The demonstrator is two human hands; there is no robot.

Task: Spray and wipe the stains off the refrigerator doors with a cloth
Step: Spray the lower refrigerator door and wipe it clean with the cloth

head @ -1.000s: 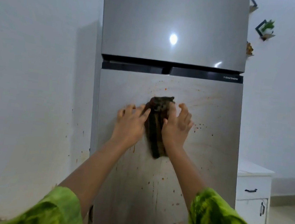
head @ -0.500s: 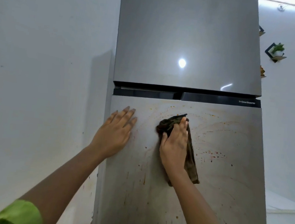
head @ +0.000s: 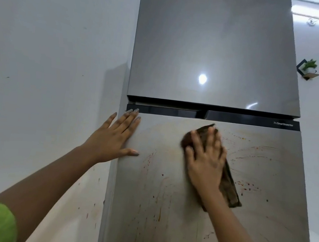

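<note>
In the middle of the frame the right hand [head: 206,160] presses a dark brown cloth [head: 230,190] flat against the top of the refrigerator's lower door [head: 262,222]. Its fingers [head: 210,138] are spread and nearly straight on the cloth. The left hand [head: 110,139] lies flat at the door's upper left edge, fingers straight, holding nothing. Reddish stains [head: 246,185] speckle the door right of and below the cloth. The upper door [head: 212,47] looks shiny.
</note>
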